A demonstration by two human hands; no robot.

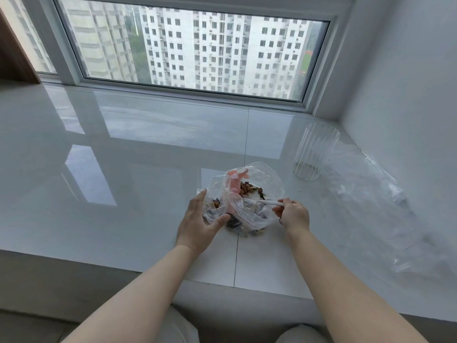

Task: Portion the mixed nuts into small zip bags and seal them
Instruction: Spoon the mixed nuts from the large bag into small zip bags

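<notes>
You are sitting at a glossy white window ledge (123, 154), knees just showing at 6 o'clock, with both bare forearms reaching forward toward the middle of the ledge. Your left hand (197, 226) is cupping a small clear bag (217, 201), fingers wrapping its left side and thumb pressing its lower edge; a few nuts are showing inside it. Your right hand (293, 214) is gripping a white spoon handle (268, 202), whose far end is disappearing into a larger clear bag (259, 191) lying just at 3 o'clock of the small one and touching it. Mixed nuts (248, 189), brown and dark, are piling inside that larger bag, beside a pink patch whose nature is not clear. At 2 o'clock from your hands, a ribbed clear glass (314, 152) is standing upright. Crumpled clear plastic (371, 194) is spreading along the ledge at 3 o'clock, near the wall. Apartment towers are filling the window (193, 50) at 12 o'clock.
</notes>
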